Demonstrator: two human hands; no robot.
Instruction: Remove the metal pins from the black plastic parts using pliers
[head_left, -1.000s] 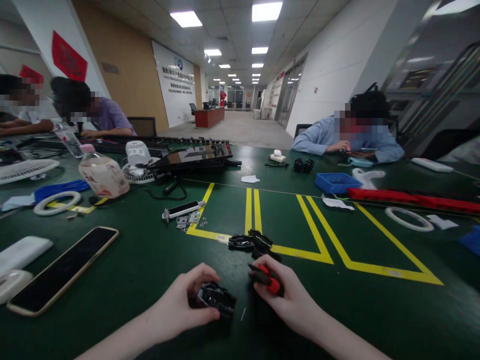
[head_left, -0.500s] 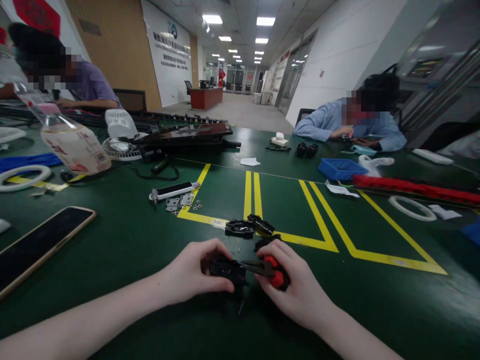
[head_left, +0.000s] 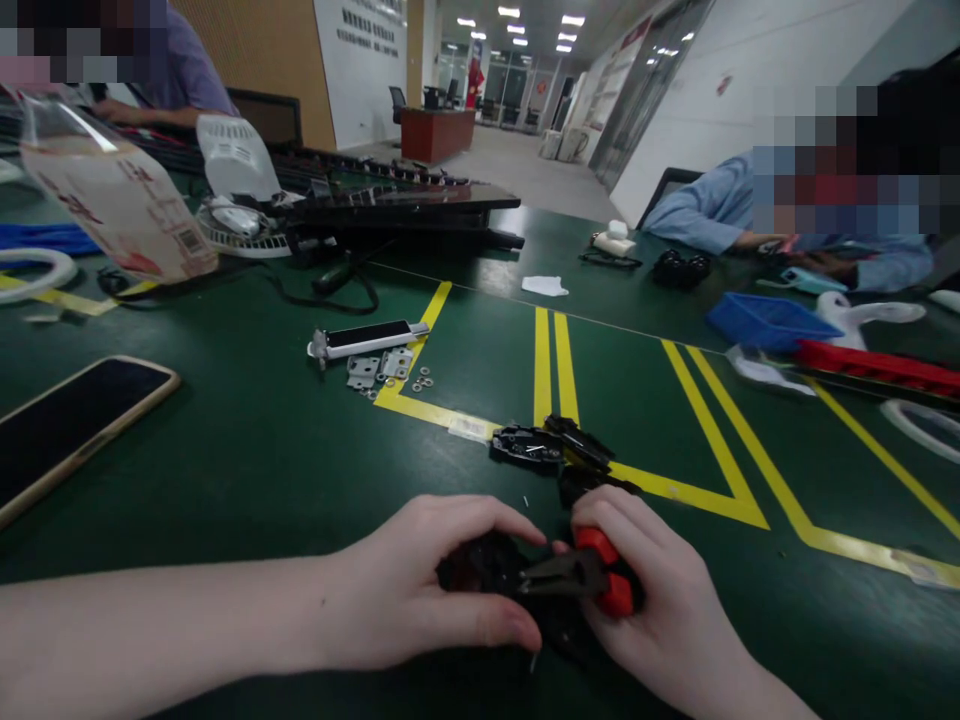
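Note:
My left hand (head_left: 457, 590) is closed round a small black plastic part (head_left: 480, 565), thumb below and fingers above; much of the part is hidden. Red-handled pliers (head_left: 570, 573) are gripped in my right hand (head_left: 645, 590), their jaws pointing left and reaching the part. Whether the jaws touch it I cannot tell. Just beyond my hands lie an open black shell (head_left: 526, 445) with a silver pin across it and another black piece (head_left: 579, 442). A further dark piece (head_left: 592, 485) shows behind my right fingers. One small pin (head_left: 526, 501) lies on the green table (head_left: 300, 480).
Metal brackets (head_left: 379, 367) and small rings (head_left: 423, 380) lie beside a white-and-black bar (head_left: 371, 340). A phone (head_left: 75, 425) is at left, below a tilted bottle (head_left: 112, 190). A blue tray (head_left: 772, 322) stands at right. Two people sit across the table.
The view has tipped down and shifted left, so the table things sit higher and further right. My left hand still holds the black part, and the pliers remain at it.

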